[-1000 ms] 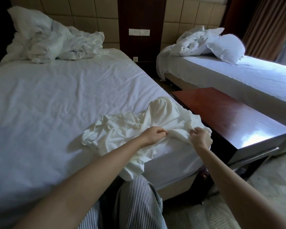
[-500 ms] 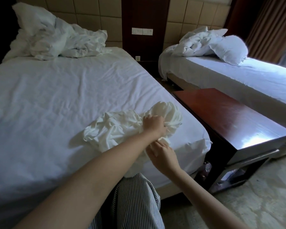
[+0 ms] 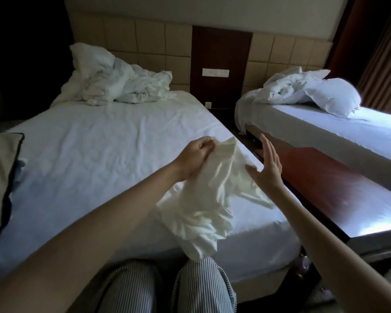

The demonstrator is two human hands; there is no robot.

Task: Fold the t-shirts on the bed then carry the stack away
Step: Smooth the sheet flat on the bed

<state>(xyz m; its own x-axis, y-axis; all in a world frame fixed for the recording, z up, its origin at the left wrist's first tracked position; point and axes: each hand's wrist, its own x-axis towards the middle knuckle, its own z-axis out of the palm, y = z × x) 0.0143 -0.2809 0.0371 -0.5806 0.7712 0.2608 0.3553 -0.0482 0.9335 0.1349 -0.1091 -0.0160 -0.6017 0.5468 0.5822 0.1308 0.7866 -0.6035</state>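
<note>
Left hand (image 3: 195, 154) pinched crumpled cream cotton t-shirt (image 3: 203, 199) over white-sheeted bed (image 3: 99, 154) | right hand (image 3: 266, 166) spread wide, empty | judged best: catch opposite shoulder, shake flat before laying.

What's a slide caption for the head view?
Left hand holds a crumpled white t-shirt over the bed; right hand open beside it.

No writing can be read; the wall switch plate (image 3: 215, 72) seems blank.
</note>
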